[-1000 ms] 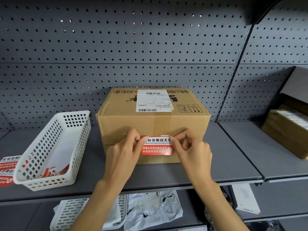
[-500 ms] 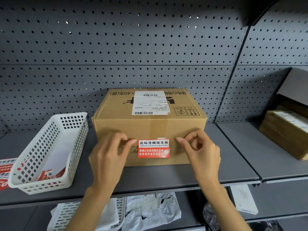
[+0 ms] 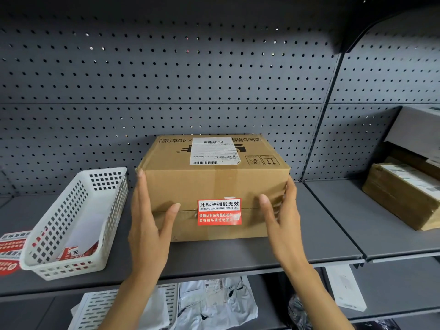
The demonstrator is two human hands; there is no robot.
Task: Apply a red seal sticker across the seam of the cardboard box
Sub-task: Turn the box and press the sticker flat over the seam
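A brown cardboard box stands on the grey shelf, with a white shipping label on top. The red seal sticker lies flat on the front face, across the horizontal seam. My left hand is spread at the box's left front corner, fingers along the left side and thumb on the front face. My right hand mirrors it at the right front corner. Neither hand touches the sticker.
A white plastic basket holding sticker sheets stands left of the box, and more red sticker sheets lie at the far left. Other cardboard parcels sit on the right shelf. Bags and a tray lie on the shelf below.
Both hands have left the sticker and spread outward to the box's front corners, fingers now apart. The sticker stays stuck across the seam.
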